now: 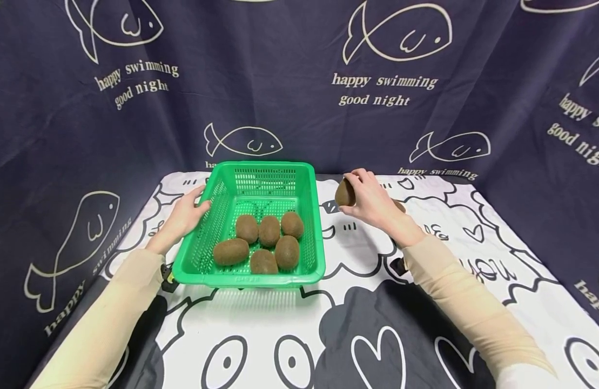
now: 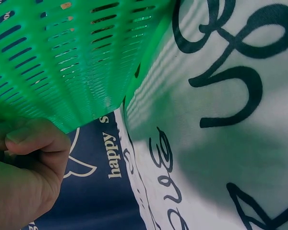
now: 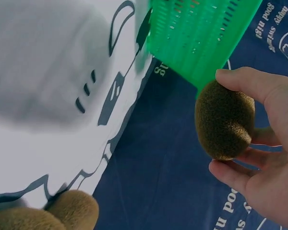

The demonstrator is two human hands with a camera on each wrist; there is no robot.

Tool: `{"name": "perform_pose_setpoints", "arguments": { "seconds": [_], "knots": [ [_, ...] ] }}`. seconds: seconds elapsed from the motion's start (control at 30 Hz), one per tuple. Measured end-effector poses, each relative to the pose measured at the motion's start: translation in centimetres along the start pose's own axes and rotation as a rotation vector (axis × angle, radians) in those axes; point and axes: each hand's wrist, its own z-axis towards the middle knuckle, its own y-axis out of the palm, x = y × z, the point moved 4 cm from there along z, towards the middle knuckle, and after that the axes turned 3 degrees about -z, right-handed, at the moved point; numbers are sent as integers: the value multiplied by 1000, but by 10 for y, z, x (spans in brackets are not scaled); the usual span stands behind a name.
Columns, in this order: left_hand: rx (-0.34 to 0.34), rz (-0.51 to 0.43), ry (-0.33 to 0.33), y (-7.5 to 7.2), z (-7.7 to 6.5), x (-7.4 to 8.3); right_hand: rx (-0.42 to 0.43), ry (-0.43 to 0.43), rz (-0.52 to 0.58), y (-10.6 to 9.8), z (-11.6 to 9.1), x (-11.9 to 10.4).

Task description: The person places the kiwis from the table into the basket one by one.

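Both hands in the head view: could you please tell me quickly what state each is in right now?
Left hand: closed, holding the green basket by its rim.
Right hand: closed, holding a brown kiwi.

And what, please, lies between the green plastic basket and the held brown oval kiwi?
The head view shows only black-printed white cloth between basket and kiwi.

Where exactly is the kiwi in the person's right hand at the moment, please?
In the head view, the kiwi is pinched in the right hand, to the right of the green basket, outside its rim.
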Motion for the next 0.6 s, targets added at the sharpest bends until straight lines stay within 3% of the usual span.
{"name": "perform_pose_setpoints", "arguments": {
  "seconds": [0.6],
  "knots": [
    [1, -11, 4, 1, -1, 1, 35, -56, 34, -4, 14, -33]
  ]
}}
